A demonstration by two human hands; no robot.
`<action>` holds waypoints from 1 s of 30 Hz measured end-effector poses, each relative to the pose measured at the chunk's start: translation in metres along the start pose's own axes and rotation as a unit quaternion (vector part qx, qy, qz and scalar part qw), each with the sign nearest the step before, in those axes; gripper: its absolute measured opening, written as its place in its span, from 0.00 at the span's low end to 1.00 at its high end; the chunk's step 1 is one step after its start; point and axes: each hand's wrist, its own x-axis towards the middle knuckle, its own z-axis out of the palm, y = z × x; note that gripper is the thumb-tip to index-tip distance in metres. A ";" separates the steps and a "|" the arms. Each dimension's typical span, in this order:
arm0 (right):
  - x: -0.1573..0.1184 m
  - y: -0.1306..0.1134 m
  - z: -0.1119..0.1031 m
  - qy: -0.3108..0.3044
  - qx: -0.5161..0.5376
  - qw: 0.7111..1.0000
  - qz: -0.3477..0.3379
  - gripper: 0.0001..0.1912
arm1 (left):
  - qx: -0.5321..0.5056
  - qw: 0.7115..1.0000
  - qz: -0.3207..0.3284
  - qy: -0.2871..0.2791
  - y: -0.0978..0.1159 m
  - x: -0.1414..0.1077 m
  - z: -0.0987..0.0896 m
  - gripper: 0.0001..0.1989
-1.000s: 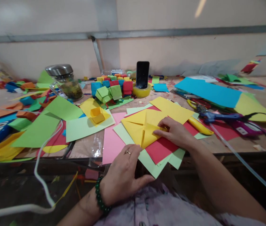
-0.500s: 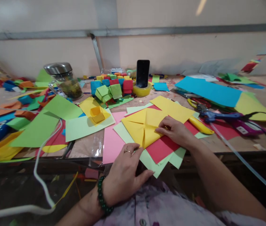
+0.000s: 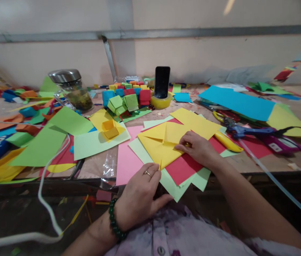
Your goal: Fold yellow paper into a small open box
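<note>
A folded sheet of yellow paper (image 3: 154, 142) lies on a pile of coloured sheets in front of me, its flaps turned in towards the middle. My right hand (image 3: 199, 146) pinches its right edge between thumb and fingertips. At the near corner, the fingertips of my left hand (image 3: 141, 193) touch the yellow paper, while the thumb is spread away over the light green sheets (image 3: 175, 190). A red sheet (image 3: 183, 169) shows under the yellow one. Another yellow sheet (image 3: 200, 122) lies flat just behind my right hand.
Folded paper cubes (image 3: 131, 101) cluster behind, beside a phone (image 3: 162, 81) standing in a tape roll (image 3: 161, 102). A glass jar (image 3: 78, 96) stands at left. Pliers (image 3: 230, 124), a yellow-handled cutter (image 3: 227, 143) and a glue gun (image 3: 257, 133) lie at right. A white cable (image 3: 46, 199) hangs over the front edge.
The seam in the lower half of the folded yellow paper has mostly closed, leaving a short slit near the close corner. Both hands have barely moved.
</note>
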 end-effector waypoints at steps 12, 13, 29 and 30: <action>0.000 -0.001 -0.001 -0.005 0.016 1.000 0.002 0.13 | -0.022 0.999 -0.021 -0.013 0.000 0.005 -0.003 0.35; 0.000 0.000 -0.001 -0.003 0.015 1.000 0.001 0.14 | -0.016 1.000 -0.020 -0.017 0.000 0.005 -0.003 0.36; 0.000 0.002 0.000 -0.005 0.004 1.000 -0.004 0.13 | -0.011 0.999 -0.020 -0.044 0.001 0.009 -0.006 0.30; -0.001 0.002 -0.001 -0.006 0.003 1.000 -0.004 0.13 | -0.012 0.999 -0.021 -0.047 0.001 0.009 -0.007 0.30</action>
